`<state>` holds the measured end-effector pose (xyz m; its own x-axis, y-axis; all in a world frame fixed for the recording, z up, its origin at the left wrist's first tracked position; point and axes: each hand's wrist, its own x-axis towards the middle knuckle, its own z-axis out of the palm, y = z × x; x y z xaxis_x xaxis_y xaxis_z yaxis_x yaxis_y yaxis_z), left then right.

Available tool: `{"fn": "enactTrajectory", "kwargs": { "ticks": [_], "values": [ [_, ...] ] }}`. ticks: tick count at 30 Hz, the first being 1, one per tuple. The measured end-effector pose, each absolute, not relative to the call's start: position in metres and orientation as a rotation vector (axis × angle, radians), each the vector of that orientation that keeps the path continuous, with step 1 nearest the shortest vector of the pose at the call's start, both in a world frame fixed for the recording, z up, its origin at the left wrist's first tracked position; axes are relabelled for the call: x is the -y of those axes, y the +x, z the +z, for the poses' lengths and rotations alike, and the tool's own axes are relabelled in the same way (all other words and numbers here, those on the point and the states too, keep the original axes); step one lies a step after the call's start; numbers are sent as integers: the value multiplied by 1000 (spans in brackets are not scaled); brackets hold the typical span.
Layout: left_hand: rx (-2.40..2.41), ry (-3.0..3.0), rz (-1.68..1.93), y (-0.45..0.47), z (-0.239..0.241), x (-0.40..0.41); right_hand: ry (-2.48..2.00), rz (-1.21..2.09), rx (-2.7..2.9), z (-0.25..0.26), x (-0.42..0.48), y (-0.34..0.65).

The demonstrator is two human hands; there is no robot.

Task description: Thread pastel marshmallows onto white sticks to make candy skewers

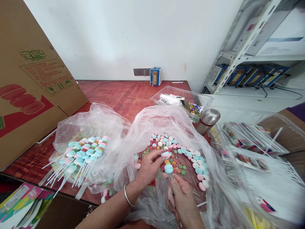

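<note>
Between finger and thumb, my left hand [149,165] pinches a pink, white and blue marshmallow [166,155]. Just below it is a candy skewer [168,169] with blue marshmallow and a yellow-orange piece at its top. My right hand [182,197] grips this skewer from below, its fingers closed and hiding most of the stick. Whether the pinched marshmallow is on the stick, I cannot tell. Around both hands lies a clear plastic bag [152,119], opened out. Loose marshmallows [197,162] curve along its right side, and small ring gummies [182,167] are scattered in the middle.
Several candy skewers [83,151] lie piled on plastic at the left, beside a large cardboard box [35,73]. A steel flask [208,121] and a clear tub [162,92] stand beyond the bag. White sticks [269,178] fill a bin at the right. A blue device [155,76] sits by the wall.
</note>
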<state>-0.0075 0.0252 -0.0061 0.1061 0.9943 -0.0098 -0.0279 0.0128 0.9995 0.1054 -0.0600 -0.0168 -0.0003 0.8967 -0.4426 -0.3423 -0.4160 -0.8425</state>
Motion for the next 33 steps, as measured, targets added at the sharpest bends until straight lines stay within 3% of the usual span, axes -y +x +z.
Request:
{"fn": "enactTrajectory", "kwargs": {
  "ticks": [11, 17, 26, 33],
  "values": [
    [-994, 1785, 1099, -11, -19, 5, -1511, 1393, 1038, -41, 66, 127],
    [-1514, 2024, 845, -70, -28, -15, -1757, 943, 1398, -23, 50, 149],
    [-1698, 2182, 273, -102, -38, -45, -1771, 917, 1608, -40, 54, 144],
    [-1587, 2265, 217, -103, -27, -39, -1772, 935, 1644, -46, 55, 143]
  ]
}}
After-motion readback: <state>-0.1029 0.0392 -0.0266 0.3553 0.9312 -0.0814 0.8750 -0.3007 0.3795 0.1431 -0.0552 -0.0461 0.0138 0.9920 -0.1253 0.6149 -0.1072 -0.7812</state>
